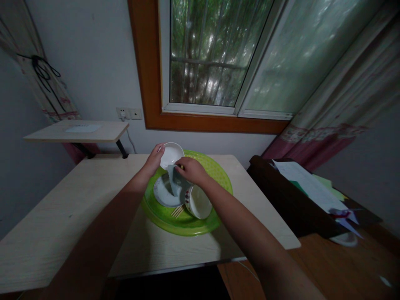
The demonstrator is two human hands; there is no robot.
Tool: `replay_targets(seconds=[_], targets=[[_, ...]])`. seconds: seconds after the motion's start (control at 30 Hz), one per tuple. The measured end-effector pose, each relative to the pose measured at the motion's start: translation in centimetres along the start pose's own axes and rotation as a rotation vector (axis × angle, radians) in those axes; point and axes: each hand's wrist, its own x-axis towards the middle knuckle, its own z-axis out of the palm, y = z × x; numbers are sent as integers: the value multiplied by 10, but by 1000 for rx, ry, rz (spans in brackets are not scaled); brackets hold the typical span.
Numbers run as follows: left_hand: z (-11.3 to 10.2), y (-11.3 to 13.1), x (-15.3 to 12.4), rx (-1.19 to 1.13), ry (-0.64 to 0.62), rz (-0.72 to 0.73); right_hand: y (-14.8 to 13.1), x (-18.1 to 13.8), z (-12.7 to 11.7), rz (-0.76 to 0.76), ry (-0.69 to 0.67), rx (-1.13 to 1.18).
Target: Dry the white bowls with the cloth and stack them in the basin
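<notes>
A round green tray point(215, 175) lies on a pale wooden table point(78, 200). My left hand point(153, 159) grips the rim of a small white dish point(172, 153), tilted up over the tray's far side. My right hand point(192, 170) is closed on a grey-blue cloth point(173, 178) that hangs against the dish. Below the cloth a white plate point(164, 192) lies flat in the tray. A white bowl with a red pattern point(198, 201) lies on its side at the tray's front right. Yellow chopsticks point(177, 211) rest beside it.
A small raised shelf point(78, 131) stands at the table's back left under a wall socket point(128, 113). A dark cabinet with papers point(309, 187) sits to the right. A window point(215, 54) and a curtain point(337, 121) are behind.
</notes>
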Motion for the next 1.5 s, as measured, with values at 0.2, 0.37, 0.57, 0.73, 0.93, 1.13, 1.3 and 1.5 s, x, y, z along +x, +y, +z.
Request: replay_targets(seconds=[0.2, 0.37, 0.57, 0.73, 0.93, 1.13, 1.3, 1.5], targets=[[0, -1, 0, 43, 3, -7, 20, 3, 3, 356, 224, 443], [-1, -4, 2, 50, -16, -28, 31, 1, -2, 621, 295, 701], [1, -2, 0, 62, -1, -25, 31, -2, -6, 670, 226, 976], [3, 3, -3, 66, 11, -32, 30, 0, -11, 630, 314, 1273], [4, 3, -2, 60, 7, -28, 33, 5, -2, 547, 508, 1105], [4, -1, -1, 70, -3, -7, 17, 3, 11, 165, 226, 508], [3, -3, 0, 107, -31, 26, 3, 2, 21, -151, -66, 102], [5, 0, -4, 85, -91, 49, -6, -4, 26, -175, -73, -209]])
